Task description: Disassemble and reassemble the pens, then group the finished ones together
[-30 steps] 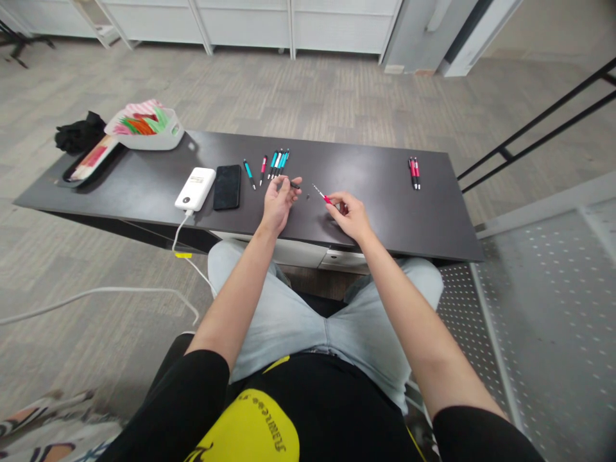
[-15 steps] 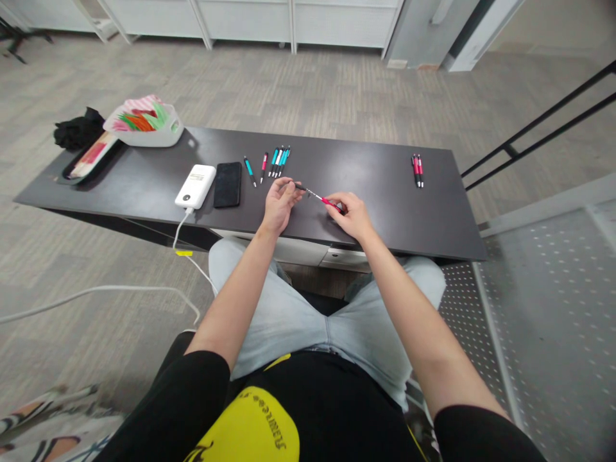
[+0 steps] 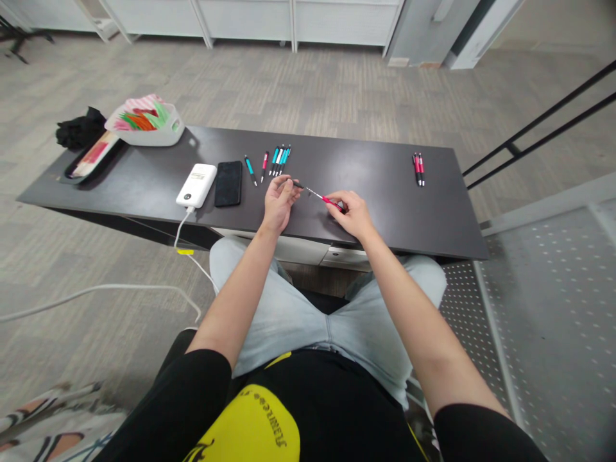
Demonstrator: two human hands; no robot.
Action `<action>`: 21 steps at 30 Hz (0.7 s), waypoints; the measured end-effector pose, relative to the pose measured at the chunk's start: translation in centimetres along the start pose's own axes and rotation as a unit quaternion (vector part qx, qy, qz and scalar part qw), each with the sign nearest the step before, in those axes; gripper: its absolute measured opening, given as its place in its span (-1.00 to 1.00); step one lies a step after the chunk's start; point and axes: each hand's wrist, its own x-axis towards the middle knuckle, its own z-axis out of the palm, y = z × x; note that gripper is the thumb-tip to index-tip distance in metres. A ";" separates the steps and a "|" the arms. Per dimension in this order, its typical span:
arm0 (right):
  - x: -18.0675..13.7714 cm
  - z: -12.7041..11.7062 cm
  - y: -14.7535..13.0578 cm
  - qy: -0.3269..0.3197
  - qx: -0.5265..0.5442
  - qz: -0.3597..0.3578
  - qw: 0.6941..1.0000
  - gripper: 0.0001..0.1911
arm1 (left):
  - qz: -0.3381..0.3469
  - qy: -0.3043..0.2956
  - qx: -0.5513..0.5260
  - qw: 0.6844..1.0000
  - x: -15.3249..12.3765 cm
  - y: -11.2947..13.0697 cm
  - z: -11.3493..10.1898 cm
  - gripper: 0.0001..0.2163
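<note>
My left hand [image 3: 278,200] pinches a small black pen tip piece [image 3: 297,185] just above the dark table [image 3: 375,173]. The red pen barrel [image 3: 327,200] is gripped in my right hand [image 3: 351,213], and its thin refill end points left and meets the black piece. Both hands are closed, close together, at the table's near middle. Behind my left hand lies a row of several teal and red pens [image 3: 275,161]. Two red pens [image 3: 418,169] lie side by side at the far right.
A white power bank [image 3: 196,185] with a cable and a black phone [image 3: 228,183] lie left of my hands. A white basket of coloured items [image 3: 144,126] and a black tray [image 3: 86,161] stand at the table's left end, near black cloth [image 3: 77,131]. Black railing [image 3: 539,135] runs right.
My hands have come together: the refill end in my right hand moved left and now meets the black piece in my left, where before a gap lay between them.
</note>
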 end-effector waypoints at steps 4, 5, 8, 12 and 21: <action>0.1 0.0 -0.3 -0.006 -0.006 0.007 1.000 -0.69 | 0.015 -0.009 0.029 0.999 -0.1 0.0 0.1 -0.69; 0.1 0.0 -0.4 -0.007 -0.007 0.008 1.000 -0.69 | 0.016 -0.011 0.035 0.999 -0.1 0.0 0.2 -0.68; 0.1 -0.1 -0.5 -0.008 -0.009 0.010 1.000 -0.70 | 0.014 -0.025 0.047 0.998 -0.4 0.2 0.3 -0.66; 0.2 -0.1 -0.5 -0.009 -0.011 0.012 1.000 -0.70 | 0.012 -0.048 0.060 0.997 -0.7 0.3 0.6 -0.62; 0.5 -0.3 -1.0 -0.005 0.005 0.016 1.000 -0.61 | 0.014 -0.095 0.105 0.990 -1.2 0.2 0.7 -0.56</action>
